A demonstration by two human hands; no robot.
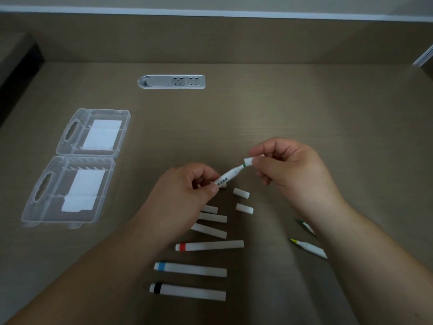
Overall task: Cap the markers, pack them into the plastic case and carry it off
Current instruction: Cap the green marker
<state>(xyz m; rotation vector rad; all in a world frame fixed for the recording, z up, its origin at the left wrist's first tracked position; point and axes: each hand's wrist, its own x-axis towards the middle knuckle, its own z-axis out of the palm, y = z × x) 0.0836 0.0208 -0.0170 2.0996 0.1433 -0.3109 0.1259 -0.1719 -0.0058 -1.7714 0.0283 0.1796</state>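
Note:
My left hand point(187, 186) grips the barrel of a white marker point(228, 178) with a green tip. My right hand point(288, 170) pinches a white cap point(248, 161) right at that tip. Below lie capped markers with a red band point(209, 245), a blue band point(190, 269) and a black band point(187, 292), and several more partly hidden under my left hand. Two loose white caps point(241, 193) point(244, 208) lie between my hands. Two uncapped markers, one yellow-tipped point(309, 248) and one green-tipped point(307, 227), lie by my right forearm. The clear plastic case point(77, 165) lies open at the left.
A silver socket panel point(171, 81) is set into the brown desk point(257, 109) at the back. The desk's left edge drops off beside the case, and a wall stands behind.

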